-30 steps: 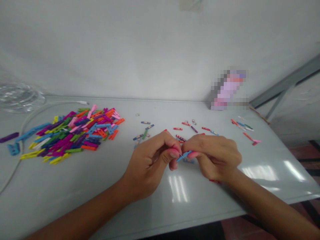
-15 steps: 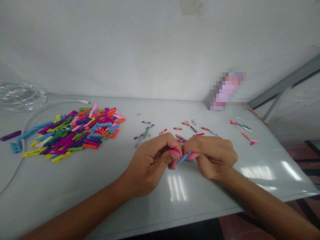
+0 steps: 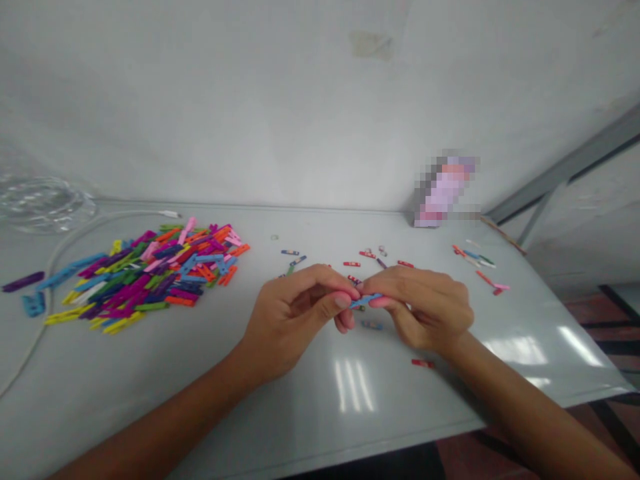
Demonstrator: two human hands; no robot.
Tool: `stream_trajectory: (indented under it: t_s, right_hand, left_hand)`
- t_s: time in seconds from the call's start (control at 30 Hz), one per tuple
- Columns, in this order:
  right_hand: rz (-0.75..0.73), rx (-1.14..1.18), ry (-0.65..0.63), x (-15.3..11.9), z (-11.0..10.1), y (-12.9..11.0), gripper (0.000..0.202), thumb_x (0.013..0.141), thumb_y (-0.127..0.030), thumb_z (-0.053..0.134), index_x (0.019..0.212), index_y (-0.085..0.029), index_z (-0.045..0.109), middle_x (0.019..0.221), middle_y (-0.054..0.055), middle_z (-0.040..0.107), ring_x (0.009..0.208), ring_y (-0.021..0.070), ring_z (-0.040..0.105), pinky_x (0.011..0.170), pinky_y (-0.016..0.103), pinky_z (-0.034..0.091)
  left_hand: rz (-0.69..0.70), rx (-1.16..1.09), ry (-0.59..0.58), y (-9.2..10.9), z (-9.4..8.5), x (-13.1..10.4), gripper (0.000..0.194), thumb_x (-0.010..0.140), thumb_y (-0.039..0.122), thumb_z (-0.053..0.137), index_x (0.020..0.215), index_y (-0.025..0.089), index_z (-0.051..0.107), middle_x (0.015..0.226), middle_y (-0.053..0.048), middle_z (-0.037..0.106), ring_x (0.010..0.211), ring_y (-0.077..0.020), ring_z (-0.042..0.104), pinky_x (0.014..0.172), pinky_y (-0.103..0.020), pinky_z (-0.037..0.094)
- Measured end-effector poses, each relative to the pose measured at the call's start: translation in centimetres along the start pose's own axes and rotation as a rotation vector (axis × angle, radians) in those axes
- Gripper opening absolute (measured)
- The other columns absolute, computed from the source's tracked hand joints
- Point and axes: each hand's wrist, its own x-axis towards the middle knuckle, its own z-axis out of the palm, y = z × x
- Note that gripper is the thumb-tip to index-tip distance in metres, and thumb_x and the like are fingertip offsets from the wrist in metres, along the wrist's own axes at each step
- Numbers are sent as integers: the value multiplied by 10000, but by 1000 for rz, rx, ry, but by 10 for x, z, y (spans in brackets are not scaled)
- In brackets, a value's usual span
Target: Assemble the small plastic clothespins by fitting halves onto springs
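A light blue clothespin [image 3: 366, 301] is pinched between both hands above the middle of the table. My left hand [image 3: 295, 320] grips its left end with thumb and forefinger, the other fingers curled below. On the right end, my right hand [image 3: 425, 307] presses with thumb and fingers. Fingertips cover much of the clothespin, so its spring cannot be made out. Under and behind the hands lie small clothespin pieces: red ones [image 3: 352, 264], dark blue ones [image 3: 290, 252] and a light blue one [image 3: 371, 325]. One red piece [image 3: 423, 363] lies below my right hand.
A large heap of coloured clothespins [image 3: 145, 273] spreads over the left of the table [image 3: 200, 400]. A white cable [image 3: 55, 247] curves around it, beside clear plastic [image 3: 43, 200]. Several coloured pieces [image 3: 475, 257] lie at right. A blurred pink packet [image 3: 445, 192] leans on the wall.
The light blue clothespin has turned from slanting downward to nearly level, with my left fingers now on its end. A red piece below my right hand has come into sight.
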Motion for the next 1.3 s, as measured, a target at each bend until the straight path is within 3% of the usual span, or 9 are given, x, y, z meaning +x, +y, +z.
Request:
stream_trajectory:
  t_s: [0.17, 0.3, 0.57, 0.9, 1.3]
  right_hand:
    - [18, -31, -13, -1, -1, 2, 125, 1077, -133, 722, 1137, -169, 825, 908, 61, 868, 765, 179, 820, 698, 282, 678]
    - [23, -6, -4, -2, 0, 6, 185, 1038, -71, 747, 1168, -165, 838, 958, 71, 885, 824, 175, 842, 757, 270, 700]
    - [100, 58, -1, 0, 5, 8, 232, 1019, -41, 743, 1159, -181, 862, 994, 63, 895, 850, 170, 852, 783, 266, 707]
    - [226, 121, 27, -7, 13, 4, 351, 990, 5, 657, 1134, -217, 887, 1001, 44, 906, 799, 163, 853, 734, 258, 700]
    - [233, 48, 53, -7, 17, -4, 379, 977, 12, 639, 1122, -238, 884, 967, 13, 905, 778, 165, 856, 707, 266, 693]
  left_hand:
    - [-218, -144, -27, -1, -8, 7, 117, 976, 267, 916, 981, 173, 847, 764, -17, 801, 681, -134, 774, 678, -219, 669]
    - [-305, -138, -27, -1, -11, 9, 204, 952, 341, 939, 980, 163, 845, 791, -45, 817, 711, -164, 797, 686, -249, 692]
    - [-309, 18, 18, -1, -14, 10, 302, 918, 437, 953, 964, 163, 835, 747, -47, 804, 665, -172, 772, 678, -280, 698]
    - [-321, -24, 47, -3, -9, 8, 266, 878, 340, 991, 825, 154, 808, 684, -13, 764, 632, -139, 734, 658, -233, 651]
    - [-298, 55, 87, -3, -7, 5, 324, 894, 414, 966, 806, 163, 779, 668, -12, 749, 616, -146, 709, 654, -253, 609]
